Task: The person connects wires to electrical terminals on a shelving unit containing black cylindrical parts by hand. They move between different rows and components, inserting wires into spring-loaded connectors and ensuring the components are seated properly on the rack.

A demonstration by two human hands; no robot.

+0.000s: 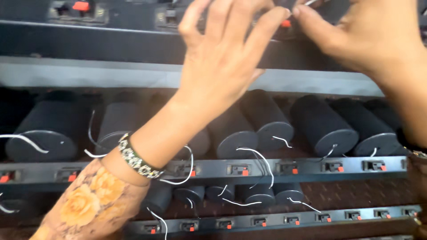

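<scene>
Your left hand [222, 58] is raised with its fingers spread wide, the forefinger and thumb tips meeting your right hand [369, 40] at a small red-tabbed terminal clip [286, 23] on the top black rail [133, 44], near the upper edge of the rack. Your right hand is pinched narrow at that same clip; whether it grips a wire there is too blurred to tell. A beaded bracelet [138, 158] circles your left wrist above a floral sleeve [89, 200].

Below your hands, a row of dark cylindrical capacitors [324, 124] lies on its sides across a rack shelf, each with thin white wires [260, 158] curling from its flat end. Along the shelf's front edge runs a second black rail [311, 169] set with evenly spaced red-tabbed clips. Under it a shorter row of smaller capacitors [258, 193] lies on a patterned brown surface [347, 193], with a third rail [311, 218] along the bottom edge.
</scene>
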